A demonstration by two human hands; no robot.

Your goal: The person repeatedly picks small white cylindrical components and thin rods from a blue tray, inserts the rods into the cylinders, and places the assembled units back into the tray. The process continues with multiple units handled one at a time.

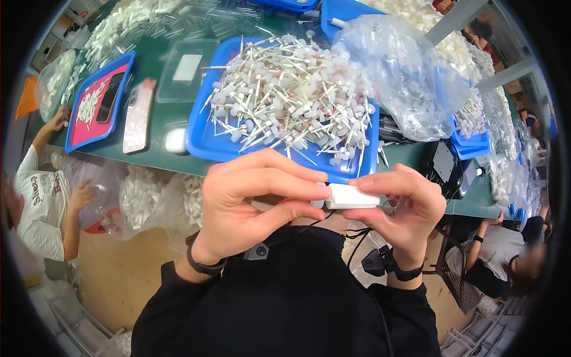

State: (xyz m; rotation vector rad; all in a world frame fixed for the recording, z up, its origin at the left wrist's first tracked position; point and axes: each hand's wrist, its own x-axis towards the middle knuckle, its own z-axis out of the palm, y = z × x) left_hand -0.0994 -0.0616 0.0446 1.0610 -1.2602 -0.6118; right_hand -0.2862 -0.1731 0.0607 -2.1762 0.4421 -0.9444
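A small white rectangular plastic piece (355, 197) is held level in front of me, above the table's near edge. My right hand (404, 202) is closed, pinching its right end and top between thumb and fingers. My left hand (256, 193) is closed too, with fingertips and thumb at the piece's left end, around a small whitish part that they mostly hide. Just beyond my hands stands a blue tray (199, 128) heaped with thin white sticks with translucent caps (291, 89).
Left on the green table (160, 128) are a phone (140, 116), a small white case (176, 141), a clear lidded box (205, 53) and a blue tray with a pink base (83, 140). Plastic bags (410, 83) lie right. Co-workers sit at both sides (44, 202).
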